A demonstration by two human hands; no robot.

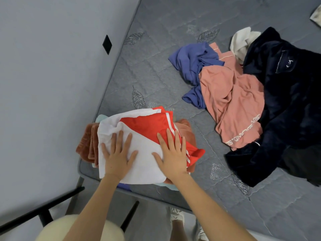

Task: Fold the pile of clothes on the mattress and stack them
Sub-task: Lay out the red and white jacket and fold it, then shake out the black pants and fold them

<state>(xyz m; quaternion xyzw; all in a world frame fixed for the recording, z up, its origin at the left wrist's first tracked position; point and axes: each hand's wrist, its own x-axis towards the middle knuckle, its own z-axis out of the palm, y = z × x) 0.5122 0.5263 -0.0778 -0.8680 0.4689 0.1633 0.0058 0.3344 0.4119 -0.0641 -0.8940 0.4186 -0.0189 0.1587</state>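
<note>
Palms down, grip wide, left hand (118,156) and right hand (173,158) press red-and-white garment (145,126) flat.

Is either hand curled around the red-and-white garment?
No, the left hand and the right hand both lie flat, fingers straight, pressing down on the red-and-white garment.

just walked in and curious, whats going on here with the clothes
A person is folding laundry on a grey mattress. The left hand and right hand press flat on a folded red and white top on the stack. A loose pile of pink, blue and dark clothes waits beside it.
</note>
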